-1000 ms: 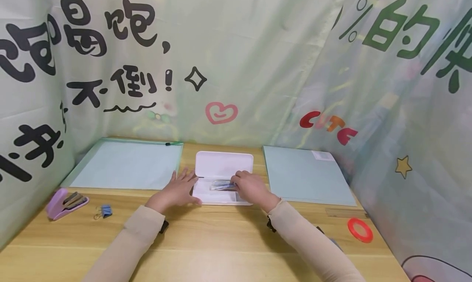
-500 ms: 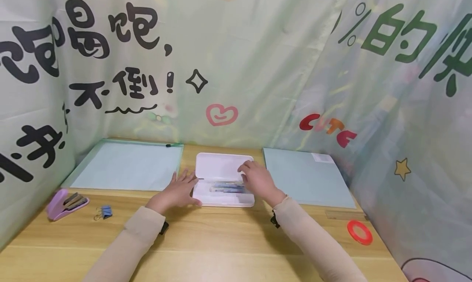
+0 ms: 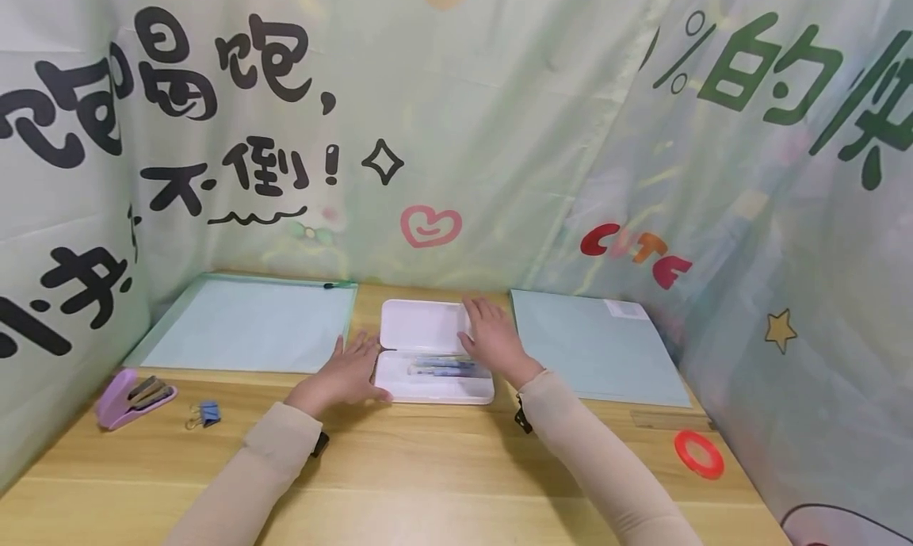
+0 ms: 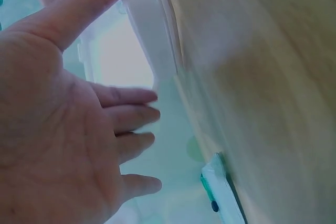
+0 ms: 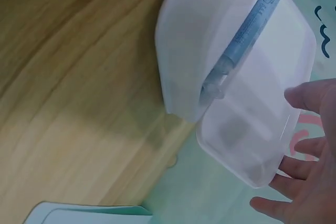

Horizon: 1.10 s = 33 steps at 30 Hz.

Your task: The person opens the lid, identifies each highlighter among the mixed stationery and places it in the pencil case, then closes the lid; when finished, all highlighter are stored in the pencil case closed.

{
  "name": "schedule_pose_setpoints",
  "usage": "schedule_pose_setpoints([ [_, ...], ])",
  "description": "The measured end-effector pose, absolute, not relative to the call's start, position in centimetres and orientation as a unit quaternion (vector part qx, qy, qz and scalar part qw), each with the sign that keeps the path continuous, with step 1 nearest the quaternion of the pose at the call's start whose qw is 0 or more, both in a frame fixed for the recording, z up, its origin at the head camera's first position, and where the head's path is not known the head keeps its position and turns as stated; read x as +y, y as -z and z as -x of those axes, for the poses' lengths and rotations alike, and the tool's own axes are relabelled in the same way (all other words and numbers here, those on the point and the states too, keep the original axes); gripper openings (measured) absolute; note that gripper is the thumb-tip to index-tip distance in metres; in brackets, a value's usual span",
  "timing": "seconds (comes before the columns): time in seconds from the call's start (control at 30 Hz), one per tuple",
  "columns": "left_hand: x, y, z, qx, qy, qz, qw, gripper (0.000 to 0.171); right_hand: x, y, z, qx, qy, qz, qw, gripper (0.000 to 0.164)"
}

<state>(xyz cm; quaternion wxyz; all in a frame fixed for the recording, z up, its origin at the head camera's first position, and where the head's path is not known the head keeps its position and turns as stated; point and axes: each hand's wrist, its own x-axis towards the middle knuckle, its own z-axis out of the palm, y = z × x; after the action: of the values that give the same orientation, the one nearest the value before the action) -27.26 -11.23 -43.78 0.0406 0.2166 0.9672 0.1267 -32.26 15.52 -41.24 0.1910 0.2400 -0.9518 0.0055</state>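
Observation:
A white pencil case (image 3: 399,389) lies open on the table, its lid (image 3: 417,324) raised at the back. Several clear-and-blue pens (image 3: 442,365) rest inside; one pen (image 5: 252,30) shows large in the right wrist view. My left hand (image 3: 345,376) is at the case's left end, fingers extended, with the thumb by its front corner. At the lid's right side is my right hand (image 3: 495,336). In the right wrist view, its thumb overlaps the lid's inner face and the fingers reach around behind the edge, loosely spread.
Pale blue folders (image 3: 250,324) lie at the back left, with another folder (image 3: 599,348) at back right. A purple stapler (image 3: 117,403) and blue binder clip (image 3: 209,413) sit at left; a clear ruler (image 3: 670,421) and red ring (image 3: 699,454) at right. Printed cloth surrounds the table.
My right hand has let go of the pens, leaving them in the case, and has moved up and back to the lid's right edge. The left hand stays put.

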Motion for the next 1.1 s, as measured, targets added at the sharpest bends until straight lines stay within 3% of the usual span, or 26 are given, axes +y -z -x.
schedule_pose_setpoints([
  [0.23, -11.5, 43.6, 27.4, 0.976, -0.125, -0.180, 0.021, 0.123, 15.8, 40.5, 30.5, -0.930, -0.028, -0.269, 0.249, 0.049],
  [0.43, -12.4, 42.1, 27.5, 0.974, -0.139, -0.179, -0.011, 0.124, 15.9, 40.6, 27.9, -0.903, -0.033, -0.327, 0.276, 0.031],
  [0.6, -12.8, 40.7, 27.4, 0.956, -0.186, -0.223, -0.027, 0.101, 16.0, 41.8, 26.5, -0.890, -0.045, -0.364, 0.273, 0.024],
  [0.77, -12.4, 41.2, 27.5, 0.940, -0.188, -0.284, 0.013, 0.070, 16.2, 43.0, 25.6, -0.883, -0.039, -0.389, 0.260, 0.022],
  [0.9, -12.0, 42.0, 27.4, 0.938, -0.159, -0.304, 0.058, 0.061, 16.2, 43.4, 25.3, -0.883, -0.017, -0.397, 0.251, 0.023],
  [1.1, -11.6, 42.5, 27.1, 0.941, -0.131, -0.305, 0.071, 0.057, 16.1, 43.6, 25.0, -0.882, 0.016, -0.404, 0.242, 0.023],
])
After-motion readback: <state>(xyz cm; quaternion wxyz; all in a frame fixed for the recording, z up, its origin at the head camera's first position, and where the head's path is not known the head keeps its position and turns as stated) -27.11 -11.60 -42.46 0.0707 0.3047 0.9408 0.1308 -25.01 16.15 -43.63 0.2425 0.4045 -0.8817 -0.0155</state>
